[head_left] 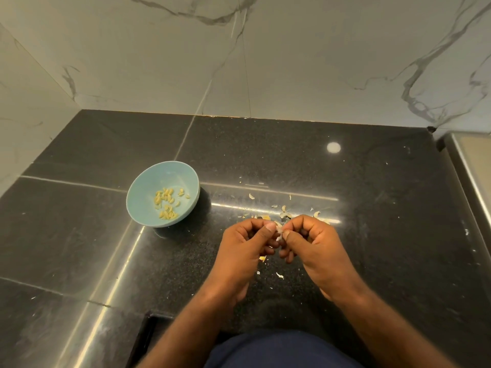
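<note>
Both hands were curled tight on one seed [278, 232]. My left hand [245, 244] and right hand [312, 244] pinched it between thumb and forefinger, just above the counter [372, 181], nearer its front edge and right of the bowl [136, 188]. If the shell split suddenly, the kernel could pop out and be lost among the husks [285, 213], or my nails might crush it. The seed's long axis seemed to run away from me, though it was too small to be sure.

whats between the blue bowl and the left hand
Only bare black counter separates the bowl from the left hand, seen in the head view.
</note>
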Demonstrator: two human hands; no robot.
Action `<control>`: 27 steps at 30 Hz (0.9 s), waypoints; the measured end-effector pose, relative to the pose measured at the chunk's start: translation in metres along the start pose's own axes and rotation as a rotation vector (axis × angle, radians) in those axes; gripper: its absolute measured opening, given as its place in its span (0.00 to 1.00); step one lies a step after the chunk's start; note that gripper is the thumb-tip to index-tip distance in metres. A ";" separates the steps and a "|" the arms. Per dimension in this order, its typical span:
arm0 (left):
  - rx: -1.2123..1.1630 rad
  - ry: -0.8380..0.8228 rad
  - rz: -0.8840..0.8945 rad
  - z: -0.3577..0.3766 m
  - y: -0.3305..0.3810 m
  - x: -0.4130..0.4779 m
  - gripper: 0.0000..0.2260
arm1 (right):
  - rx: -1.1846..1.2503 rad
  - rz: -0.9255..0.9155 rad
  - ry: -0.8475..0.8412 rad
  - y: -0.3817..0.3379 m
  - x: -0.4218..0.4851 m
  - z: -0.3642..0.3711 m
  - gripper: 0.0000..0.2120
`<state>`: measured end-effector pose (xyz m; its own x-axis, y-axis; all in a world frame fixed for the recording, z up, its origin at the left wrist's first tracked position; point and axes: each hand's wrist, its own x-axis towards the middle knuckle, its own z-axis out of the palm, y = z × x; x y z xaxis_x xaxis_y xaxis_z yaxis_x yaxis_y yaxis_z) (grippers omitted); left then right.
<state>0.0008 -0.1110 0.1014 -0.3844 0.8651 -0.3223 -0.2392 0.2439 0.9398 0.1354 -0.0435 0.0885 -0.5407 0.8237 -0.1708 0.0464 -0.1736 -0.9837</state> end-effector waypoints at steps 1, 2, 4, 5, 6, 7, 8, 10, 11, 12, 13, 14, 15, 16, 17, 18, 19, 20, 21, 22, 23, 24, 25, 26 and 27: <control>-0.090 -0.003 -0.051 -0.001 0.001 0.001 0.08 | 0.043 0.016 -0.011 0.000 0.001 0.001 0.06; -0.178 -0.008 -0.093 -0.002 0.003 0.001 0.09 | 0.100 0.034 -0.016 0.001 0.001 0.001 0.07; -0.284 -0.020 -0.138 -0.005 0.004 0.003 0.09 | 0.231 0.060 -0.007 0.000 0.002 0.001 0.05; -0.302 -0.028 -0.148 -0.005 0.005 0.004 0.09 | 0.259 0.059 0.005 -0.001 0.002 0.000 0.05; -0.309 -0.039 -0.156 -0.006 0.004 0.005 0.09 | 0.244 0.044 0.021 0.000 0.003 -0.003 0.07; -0.308 -0.049 -0.163 -0.006 0.004 0.006 0.10 | 0.171 0.021 0.033 0.001 0.003 -0.005 0.09; -0.307 -0.057 -0.169 -0.006 0.004 0.006 0.10 | 0.052 -0.005 0.043 0.001 0.004 -0.008 0.08; -0.312 -0.069 -0.177 -0.006 0.004 0.007 0.09 | -0.210 -0.032 0.048 0.002 0.007 -0.011 0.03; -0.309 -0.074 -0.179 -0.006 0.004 0.008 0.09 | -0.300 -0.030 0.053 0.002 0.008 -0.012 0.03; -0.303 -0.077 -0.179 -0.006 0.004 0.009 0.09 | -0.345 -0.035 0.072 0.003 0.008 -0.012 0.06; -0.293 -0.076 -0.178 -0.007 0.003 0.010 0.10 | -0.352 -0.049 0.097 0.002 0.007 -0.011 0.09; -0.276 -0.076 -0.178 -0.007 0.002 0.011 0.10 | -0.341 -0.075 0.123 0.002 0.006 -0.011 0.09; -0.257 -0.074 -0.178 -0.008 0.001 0.012 0.11 | -0.321 -0.098 0.140 0.001 0.006 -0.010 0.09; -0.243 -0.074 -0.180 -0.009 0.001 0.012 0.11 | -0.304 -0.109 0.148 0.000 0.005 -0.008 0.07; -0.234 -0.074 -0.183 -0.009 0.000 0.012 0.10 | -0.289 -0.108 0.148 -0.001 0.004 -0.008 0.05; -0.231 -0.076 -0.185 -0.009 0.000 0.012 0.10 | -0.286 -0.104 0.137 -0.002 0.003 -0.007 0.04; -0.226 -0.080 -0.186 -0.008 0.000 0.012 0.10 | -0.298 -0.106 0.116 -0.004 0.003 -0.007 0.06; -0.219 -0.085 -0.186 -0.008 0.000 0.011 0.09 | -0.336 -0.123 0.087 -0.004 0.002 -0.007 0.08; -0.208 -0.089 -0.186 -0.008 0.000 0.011 0.09 | -0.392 -0.154 0.058 -0.005 0.002 -0.008 0.09; -0.197 -0.092 -0.187 -0.008 -0.001 0.011 0.09 | -0.455 -0.198 0.033 -0.005 0.001 -0.007 0.10; -0.185 -0.094 -0.187 -0.007 -0.001 0.011 0.08 | -0.509 -0.245 0.019 -0.005 0.001 -0.007 0.10; -0.170 -0.094 -0.186 -0.008 -0.001 0.011 0.08 | -0.554 -0.288 0.014 -0.004 0.001 -0.006 0.08; -0.144 -0.090 -0.181 -0.008 -0.002 0.010 0.08 | -0.582 -0.314 0.015 -0.002 0.001 -0.006 0.08; -0.103 -0.085 -0.163 -0.008 -0.003 0.010 0.08 | -0.596 -0.319 0.020 -0.001 0.001 -0.005 0.07; -0.053 -0.080 -0.137 -0.009 -0.004 0.009 0.08 | -0.587 -0.313 0.023 0.001 0.001 -0.006 0.08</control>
<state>-0.0094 -0.1078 0.0940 -0.2732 0.8582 -0.4346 -0.3319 0.3400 0.8799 0.1396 -0.0399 0.0874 -0.5856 0.7997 0.1328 0.3435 0.3932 -0.8529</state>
